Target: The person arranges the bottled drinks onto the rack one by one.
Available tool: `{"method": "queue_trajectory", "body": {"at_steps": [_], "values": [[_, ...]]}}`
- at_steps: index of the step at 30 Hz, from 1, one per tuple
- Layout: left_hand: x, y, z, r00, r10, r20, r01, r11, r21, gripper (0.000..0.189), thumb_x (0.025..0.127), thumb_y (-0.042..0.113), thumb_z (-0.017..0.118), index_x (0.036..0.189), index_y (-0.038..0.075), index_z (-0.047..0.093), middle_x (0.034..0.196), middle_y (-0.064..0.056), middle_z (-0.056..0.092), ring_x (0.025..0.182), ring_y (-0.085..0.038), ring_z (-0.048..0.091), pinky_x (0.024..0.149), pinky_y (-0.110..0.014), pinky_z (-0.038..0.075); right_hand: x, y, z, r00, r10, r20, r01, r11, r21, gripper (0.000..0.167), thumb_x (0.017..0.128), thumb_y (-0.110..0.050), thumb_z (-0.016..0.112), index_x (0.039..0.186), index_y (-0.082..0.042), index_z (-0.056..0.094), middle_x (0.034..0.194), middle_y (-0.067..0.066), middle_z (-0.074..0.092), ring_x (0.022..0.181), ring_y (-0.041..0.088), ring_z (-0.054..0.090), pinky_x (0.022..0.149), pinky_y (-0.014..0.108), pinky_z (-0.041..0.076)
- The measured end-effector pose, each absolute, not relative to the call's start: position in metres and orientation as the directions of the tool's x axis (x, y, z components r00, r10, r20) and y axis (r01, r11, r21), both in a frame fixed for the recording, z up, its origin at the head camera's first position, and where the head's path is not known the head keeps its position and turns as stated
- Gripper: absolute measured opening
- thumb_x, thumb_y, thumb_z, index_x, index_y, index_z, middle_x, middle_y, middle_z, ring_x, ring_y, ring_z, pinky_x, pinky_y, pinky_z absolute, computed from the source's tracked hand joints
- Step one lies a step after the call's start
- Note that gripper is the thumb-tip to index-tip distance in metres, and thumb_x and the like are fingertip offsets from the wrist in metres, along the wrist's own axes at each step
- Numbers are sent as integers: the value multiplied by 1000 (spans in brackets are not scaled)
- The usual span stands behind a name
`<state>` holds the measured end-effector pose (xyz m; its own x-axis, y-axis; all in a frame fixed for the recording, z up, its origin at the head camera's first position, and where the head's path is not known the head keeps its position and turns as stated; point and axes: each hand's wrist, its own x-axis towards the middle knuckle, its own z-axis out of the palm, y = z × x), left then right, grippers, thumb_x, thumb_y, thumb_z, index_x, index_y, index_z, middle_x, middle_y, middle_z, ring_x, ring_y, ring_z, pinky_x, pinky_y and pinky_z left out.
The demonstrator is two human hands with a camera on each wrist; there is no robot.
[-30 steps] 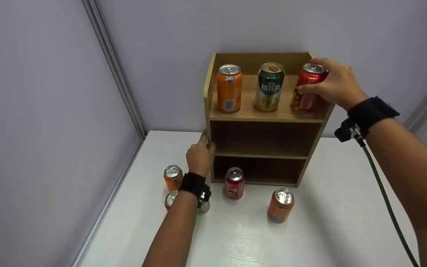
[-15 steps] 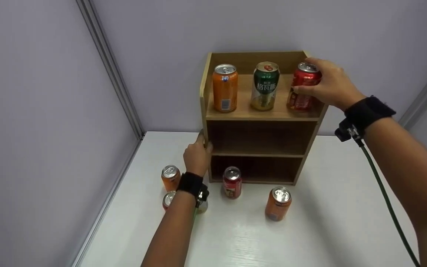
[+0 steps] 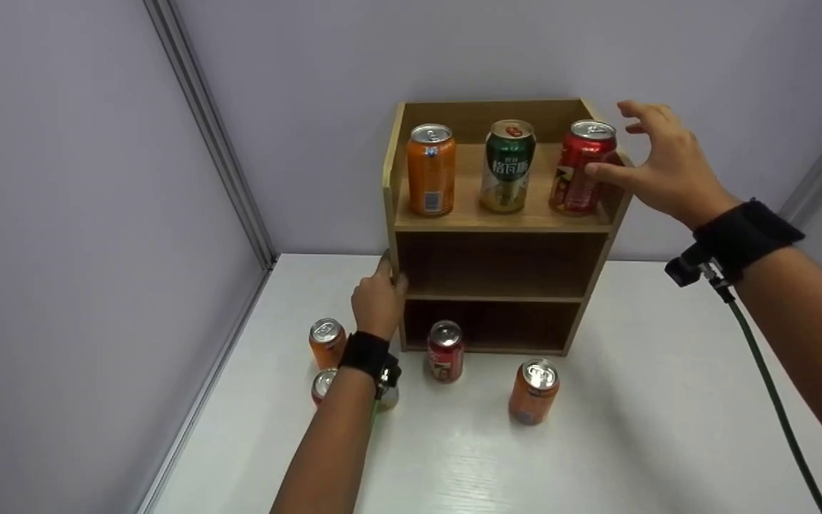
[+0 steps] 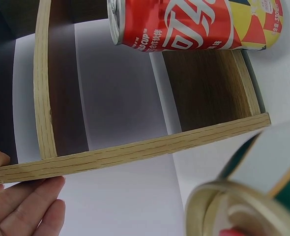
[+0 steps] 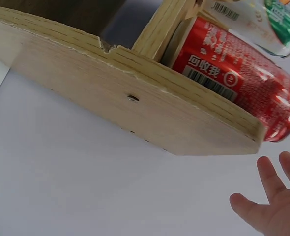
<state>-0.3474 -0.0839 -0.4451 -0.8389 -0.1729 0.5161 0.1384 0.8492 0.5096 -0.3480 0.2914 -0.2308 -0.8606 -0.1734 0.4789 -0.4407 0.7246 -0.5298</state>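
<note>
A small wooden shelf unit (image 3: 502,229) stands against the back wall. My left hand (image 3: 377,303) grips its left side panel, thumb inside and fingers (image 4: 29,209) outside in the left wrist view. Upright on the top board are an orange can (image 3: 431,171), a green-and-white can (image 3: 508,168) and, at the right end, a red soda can (image 3: 582,171). Beside that red can is my right hand (image 3: 671,168), fingers spread and raised; its thumb overlaps the can in the head view. The right wrist view shows a gap between the fingers and the can.
On the white table (image 3: 468,471), a red can (image 3: 446,352) stands before the lowest compartment. An orange can (image 3: 534,392) is at front right. Left of the shelf are another orange can (image 3: 327,343), a can (image 3: 324,385) partly behind my forearm, and a green-and-white can (image 4: 282,172).
The right hand has let go of the red can on the top board and moved off to the right, fingers spreading. That can stays in place. The left hand keeps its grip.
</note>
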Motion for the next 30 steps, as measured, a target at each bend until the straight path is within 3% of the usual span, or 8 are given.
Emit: {"method": "queue_trajectory", "body": {"at_steps": [5,9,13,17,24,30], "values": [[-346,-83,-446,-837,-159,523,149,854,499,39,100,24,69,134,5,66,82,-20,78,67,-36,74,61,-52,57,-322,301,-238,-802,-161,575,-508,691,-515,87,88,-25,87,160,-13,40,160,18,46,145,41,47,124,60,33],[-345,-81,-445,-837,-145,528,163,855,493,38,101,25,68,133,4,66,83,-17,79,65,-32,74,60,-49,57,-301,306,-248,-736,-122,665,-556,670,-492,79,85,-13,88,154,-14,50,151,12,55,139,20,54,123,37,41],[-343,-82,-443,-838,-143,527,164,854,493,32,101,24,68,126,4,68,83,-16,78,67,-32,74,61,-49,57,-284,307,-261,-665,-88,742,-611,635,-472,72,81,-1,88,146,-10,58,137,-9,62,128,0,56,113,20,46],[-340,-85,-441,-835,-160,527,147,858,492,30,101,24,69,123,3,69,80,-17,77,66,-33,74,61,-49,57,-268,306,-282,-610,-123,783,-678,591,-436,70,77,11,86,140,1,61,133,-27,57,127,1,58,108,14,47],[-339,-85,-440,-827,-162,538,160,850,503,30,100,24,69,123,3,69,76,-19,75,65,-37,73,61,-53,56,-248,312,-342,-556,-178,812,-739,553,-384,77,60,23,87,131,3,66,134,-22,61,125,5,62,107,12,47],[-338,-83,-443,-824,-178,538,147,850,506,37,99,24,70,131,5,68,80,-20,77,65,-38,73,61,-53,57,-238,311,-400,-616,-213,759,-725,531,-439,71,64,17,89,130,4,66,132,-12,64,124,-2,60,106,11,46]]}}
